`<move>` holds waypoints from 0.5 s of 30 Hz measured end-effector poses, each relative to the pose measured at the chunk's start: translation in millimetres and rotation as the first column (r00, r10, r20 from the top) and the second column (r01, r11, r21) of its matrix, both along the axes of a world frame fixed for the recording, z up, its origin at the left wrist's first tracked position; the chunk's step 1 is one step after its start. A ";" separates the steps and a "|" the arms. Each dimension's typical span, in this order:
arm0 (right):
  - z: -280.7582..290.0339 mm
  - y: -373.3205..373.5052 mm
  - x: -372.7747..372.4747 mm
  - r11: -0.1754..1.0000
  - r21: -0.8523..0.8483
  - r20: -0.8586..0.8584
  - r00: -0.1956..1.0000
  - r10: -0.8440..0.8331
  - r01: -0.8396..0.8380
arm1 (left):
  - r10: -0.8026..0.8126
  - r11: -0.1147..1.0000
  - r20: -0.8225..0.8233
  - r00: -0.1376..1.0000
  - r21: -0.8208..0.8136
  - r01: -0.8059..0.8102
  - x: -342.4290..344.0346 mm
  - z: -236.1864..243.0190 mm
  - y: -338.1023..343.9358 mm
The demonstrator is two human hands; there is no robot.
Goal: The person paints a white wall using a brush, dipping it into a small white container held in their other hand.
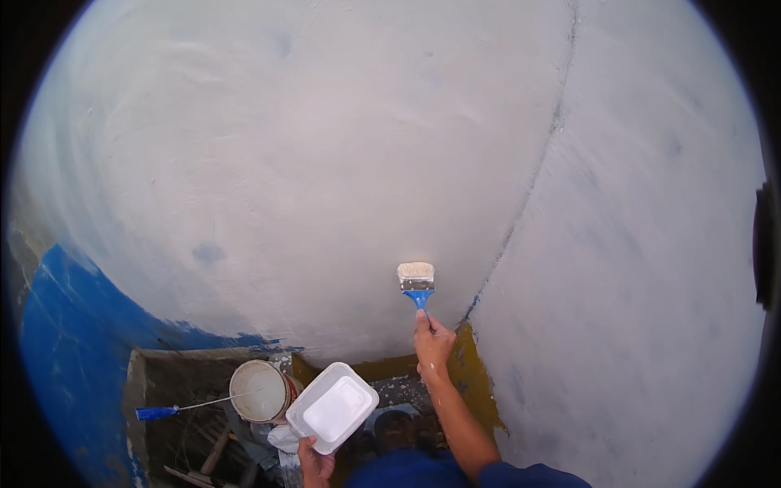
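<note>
My right hand (434, 348) is closed round the blue handle of a paintbrush (416, 279). Its pale, paint-coated bristles point up and lie at the white-painted wall (325, 203), near the corner; whether they touch it I cannot tell. Lower down, my left hand (316, 464) grips the near edge of a white plastic tray (310, 415), tilted, with white paint inside. Just left of the tray stands a bucket (290, 392) with whitish paint in it. Across the bucket's rim rests a tool with a blue handle (156, 413) and a thin metal rod.
A second white wall (618, 268) meets the first along a rough dark corner line. Blue paint (73, 350) covers the lower left wall; a mustard-yellow band (473, 374) runs low by the corner. Wood pieces (215, 451) lie inside a concrete-edged recess (138, 398) at lower left.
</note>
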State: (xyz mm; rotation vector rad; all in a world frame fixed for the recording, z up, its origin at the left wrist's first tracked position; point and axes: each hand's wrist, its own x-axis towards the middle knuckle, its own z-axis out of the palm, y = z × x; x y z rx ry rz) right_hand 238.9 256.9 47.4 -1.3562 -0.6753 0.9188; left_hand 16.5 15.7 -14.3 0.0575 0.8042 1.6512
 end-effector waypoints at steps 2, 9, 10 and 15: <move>69.4 -2.7 15.0 0.955 0.284 0.186 0.973 -0.138 0.081 | -0.009 1.000 0.023 1.000 0.019 0.009 4.6 4.9 -2.5; -27.9 9.6 -17.9 0.993 0.017 0.470 0.875 -0.113 0.119 | -0.017 1.000 -0.026 1.000 0.006 0.017 -4.8 -10.1 4.0; -70.5 9.5 -17.6 0.979 -0.179 0.496 0.868 0.003 0.099 | -0.056 0.998 -0.018 0.998 0.028 0.057 -3.0 -2.4 13.0; -146.7 -17.3 -29.7 0.856 -0.517 0.372 0.899 0.231 -0.005 | -0.091 0.995 -0.058 0.994 0.031 0.093 -6.1 13.4 15.6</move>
